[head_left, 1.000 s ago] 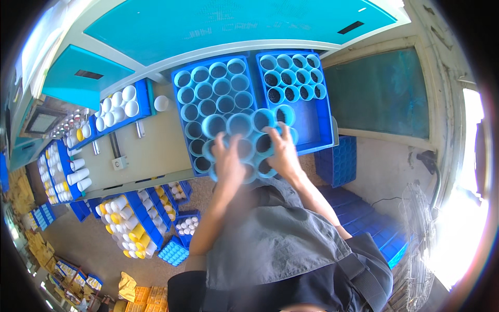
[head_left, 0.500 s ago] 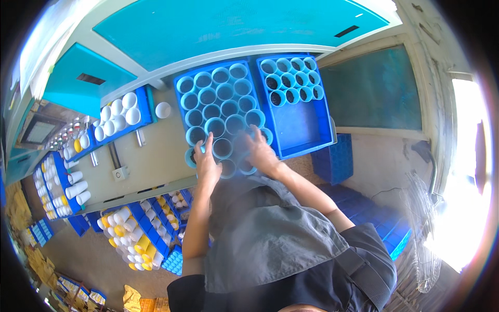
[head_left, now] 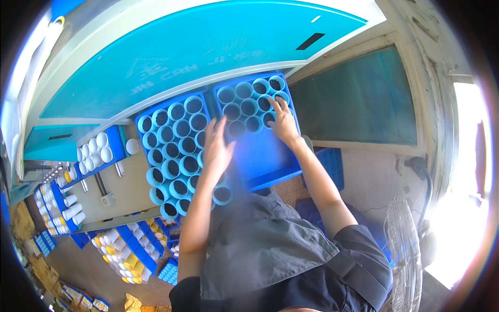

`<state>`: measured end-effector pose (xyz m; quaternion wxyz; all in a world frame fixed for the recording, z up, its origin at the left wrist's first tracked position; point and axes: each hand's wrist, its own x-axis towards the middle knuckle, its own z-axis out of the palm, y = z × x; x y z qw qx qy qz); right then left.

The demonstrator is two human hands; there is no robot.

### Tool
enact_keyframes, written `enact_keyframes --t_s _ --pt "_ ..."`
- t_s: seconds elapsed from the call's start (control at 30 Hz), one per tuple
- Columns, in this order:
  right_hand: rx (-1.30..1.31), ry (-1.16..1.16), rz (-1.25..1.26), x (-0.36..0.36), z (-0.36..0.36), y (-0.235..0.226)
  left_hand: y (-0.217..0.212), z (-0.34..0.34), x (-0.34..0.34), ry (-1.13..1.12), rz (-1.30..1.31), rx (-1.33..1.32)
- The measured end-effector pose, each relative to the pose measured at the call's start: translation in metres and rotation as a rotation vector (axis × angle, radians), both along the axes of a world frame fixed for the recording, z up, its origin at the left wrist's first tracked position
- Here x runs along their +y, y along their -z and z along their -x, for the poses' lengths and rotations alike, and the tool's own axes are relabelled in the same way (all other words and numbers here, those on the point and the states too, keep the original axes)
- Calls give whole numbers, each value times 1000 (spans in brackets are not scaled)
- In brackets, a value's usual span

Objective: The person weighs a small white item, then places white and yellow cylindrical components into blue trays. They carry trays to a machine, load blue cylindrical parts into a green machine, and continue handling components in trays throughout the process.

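- The left hand (head_left: 217, 148) hovers with its fingers spread over the gap between two blue trays; its grip is apart and clamped on nothing, though motion blur makes any light contact hard to tell.
- The right hand (head_left: 284, 122) rests flat on the cyan tubes (head_left: 249, 106) in the right tray (head_left: 270, 161), fingers spread across their rims; this grip too is apart, pressing rather than holding.
- Those tubes stand upright, packed together in the far part of the right tray, dark inside. The near part of that tray shows bare blue floor, so by my judgement it is roughly half filled, with room for several more rows.
- The left tray (head_left: 143, 118) is packed from far edge to near edge with the same cyan tubes (head_left: 174, 148); it looks complete, and a few tubes at its near end seem to stand past the rim.
- Both trays lie on a pale table (head_left: 119, 195) against a large teal-topped machine (head_left: 208, 47).
- Further left, a smaller blue tray of white cups (head_left: 96, 151) sits on the same table, and below it the floor carries crates of white and yellow cups (head_left: 122, 255).
- A wire-guarded fan (head_left: 408, 249) stands at the person's right.
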<state>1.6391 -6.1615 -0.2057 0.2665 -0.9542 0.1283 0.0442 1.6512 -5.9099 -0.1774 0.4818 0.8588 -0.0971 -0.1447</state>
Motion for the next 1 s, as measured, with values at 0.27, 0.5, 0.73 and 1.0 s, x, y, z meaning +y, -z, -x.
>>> enact_keyframes --t_s 0.27,0.5,0.73,1.0 --pt "129 -110 -111 -54 -51 80 100 -57 -147 -167 -366 105" --pt "139 -81 -76 -45 -59 71 105 -55 -146 -207 -312 57" --pt "-112 -79 0 -11 -21 -26 18 -38 -95 -141 -81 -65" --pt "-238 -169 -134 132 -46 -72 -40 -50 54 -245 -165 -316"
